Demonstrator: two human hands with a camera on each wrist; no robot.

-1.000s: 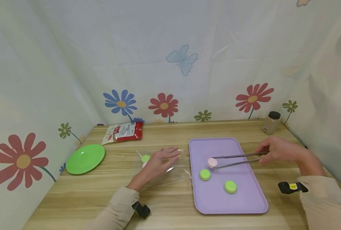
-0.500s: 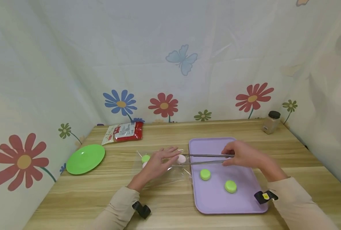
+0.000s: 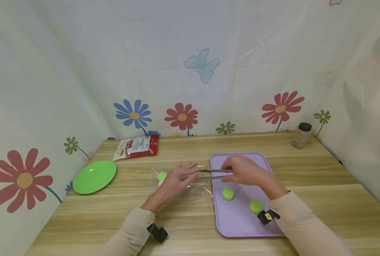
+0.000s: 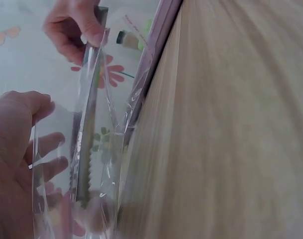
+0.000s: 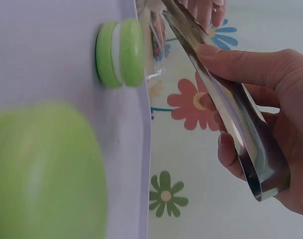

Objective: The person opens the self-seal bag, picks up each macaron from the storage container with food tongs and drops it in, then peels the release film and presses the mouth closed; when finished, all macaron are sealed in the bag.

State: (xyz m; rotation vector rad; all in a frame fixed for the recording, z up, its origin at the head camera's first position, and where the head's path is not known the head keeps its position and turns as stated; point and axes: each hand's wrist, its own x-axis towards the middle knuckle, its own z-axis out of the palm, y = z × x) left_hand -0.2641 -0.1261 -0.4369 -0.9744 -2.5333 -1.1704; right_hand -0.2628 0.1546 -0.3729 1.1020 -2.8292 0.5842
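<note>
My right hand [image 3: 246, 171] grips metal tongs [image 5: 236, 124] by their sides, over the purple tray [image 3: 241, 227]. Their serrated tips reach into a clear plastic bag [image 3: 190, 197] lying left of the tray; a pale pink macaron [image 4: 94, 215] shows at the tips in the left wrist view. With fingers extended, my left hand [image 3: 177, 179] is at the bag, the film passing across its fingers. It hides the tongs' tips in the head view. A green macaron [image 3: 161, 176] and part of a pink one [image 3: 160, 182] are inside the bag. Two green macarons [image 3: 228, 193] lie on the tray.
On the left of the wooden table [image 3: 97, 220] is a green plate [image 3: 94, 177]. Behind the bag lies a red and white packet [image 3: 137, 146]. A jar with a black lid [image 3: 302, 135] stands at the back right. A flowered curtain [image 3: 202, 89] encloses the table.
My right hand has moved left with the tongs, carrying the pink macaron from the tray into the bag, behind my left hand. The left hand has stayed in place.
</note>
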